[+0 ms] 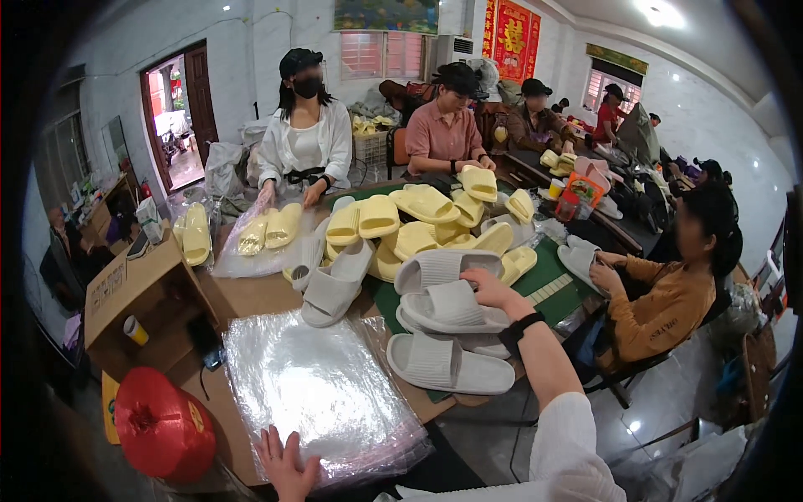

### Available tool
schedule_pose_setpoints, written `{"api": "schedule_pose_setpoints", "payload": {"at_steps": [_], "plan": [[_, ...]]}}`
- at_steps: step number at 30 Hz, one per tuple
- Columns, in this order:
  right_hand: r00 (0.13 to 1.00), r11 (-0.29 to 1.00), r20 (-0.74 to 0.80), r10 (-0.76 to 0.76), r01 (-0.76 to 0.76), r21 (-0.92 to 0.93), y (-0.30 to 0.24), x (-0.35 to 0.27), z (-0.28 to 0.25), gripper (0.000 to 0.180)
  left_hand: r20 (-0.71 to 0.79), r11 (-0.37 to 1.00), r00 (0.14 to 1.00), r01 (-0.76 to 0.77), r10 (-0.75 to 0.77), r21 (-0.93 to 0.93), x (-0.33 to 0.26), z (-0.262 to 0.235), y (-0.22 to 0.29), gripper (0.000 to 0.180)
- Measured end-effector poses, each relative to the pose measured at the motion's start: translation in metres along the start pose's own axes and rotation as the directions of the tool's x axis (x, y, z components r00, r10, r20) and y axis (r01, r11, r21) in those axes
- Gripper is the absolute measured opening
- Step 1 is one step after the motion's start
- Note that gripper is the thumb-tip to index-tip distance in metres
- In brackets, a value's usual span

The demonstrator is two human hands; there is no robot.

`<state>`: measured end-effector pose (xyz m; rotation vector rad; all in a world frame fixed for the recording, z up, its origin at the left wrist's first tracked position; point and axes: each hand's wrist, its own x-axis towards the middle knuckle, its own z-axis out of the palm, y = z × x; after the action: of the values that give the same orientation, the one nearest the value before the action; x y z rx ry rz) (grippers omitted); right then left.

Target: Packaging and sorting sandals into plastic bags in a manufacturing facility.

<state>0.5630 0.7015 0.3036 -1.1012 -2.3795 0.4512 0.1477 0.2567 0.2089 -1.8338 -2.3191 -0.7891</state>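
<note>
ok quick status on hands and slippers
Right hand on a grey slipper. Left hand spread at near edge of clear bags. Yellow slippers heaped beyond, not blocking.

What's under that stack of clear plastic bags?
Brown cardboard shows at the far edge of the clear plastic bags. What lies directly beneath is covered, so whether the cardboard continues isn't visible.

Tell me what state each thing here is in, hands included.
Left hand: open, fingers spread over plastic bags.
Plastic bags: stacked flat.
Right hand: touching a grey slipper, grip unclear.
Yellow slippers: mostly heaped, unbagged.
Cardboard box: open.
Door: open.
Ceiling light: on.
</note>
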Motion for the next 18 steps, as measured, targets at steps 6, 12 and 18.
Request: {"api": "schedule_pose_setpoints", "payload": {"at_steps": [6,12,18], "plan": [[0.968,0.952,-0.124,0.22,-0.185,0.243,0.011,0.015,0.035,0.033,0.005,0.999,1.0,-0.001,0.001,-0.037,0.005,0.006,0.003,0.06],[0.92,0.852,-0.314,0.232,-0.036,0.523,-0.069,-0.006,-0.009,0.036,-0.012,0.994,0.995,-0.099,0.1,0.044,0.002,-0.003,0.004,0.058],[0.885,0.77,-0.406,0.229,0.091,0.631,-0.14,-0.036,-0.015,0.05,0.004,1.0,1.0,-0.002,0.002,0.007,-0.003,-0.002,0.005,0.056]]}}
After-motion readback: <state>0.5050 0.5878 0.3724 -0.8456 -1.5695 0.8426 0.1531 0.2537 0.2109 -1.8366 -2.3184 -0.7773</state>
